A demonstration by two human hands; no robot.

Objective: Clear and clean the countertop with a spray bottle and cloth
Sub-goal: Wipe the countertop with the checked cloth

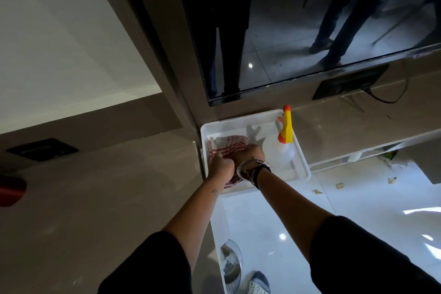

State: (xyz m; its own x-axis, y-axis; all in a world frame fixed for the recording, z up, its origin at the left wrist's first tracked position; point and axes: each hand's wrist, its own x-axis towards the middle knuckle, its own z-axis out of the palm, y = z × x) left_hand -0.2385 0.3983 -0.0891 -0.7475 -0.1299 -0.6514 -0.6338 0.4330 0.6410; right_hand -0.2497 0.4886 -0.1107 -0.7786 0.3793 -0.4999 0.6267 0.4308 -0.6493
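A red and white striped cloth [229,144] lies bunched in a white tray [238,120] at the left end of the white countertop [358,203]. Both hands are in the tray on the cloth: my left hand [220,166] is closed on its near edge, and my right hand [247,153], with bracelets at the wrist, is closed on its middle. A clear spray bottle [278,149] with a yellow and orange trigger head stands in the tray's right half, just right of my right hand.
Several small scraps [340,185] lie scattered on the countertop to the right of the tray. A metal bowl [230,262] sits at the counter's near left edge. A dark glossy screen [310,19] hangs above the tray. A beige panel runs along the left.
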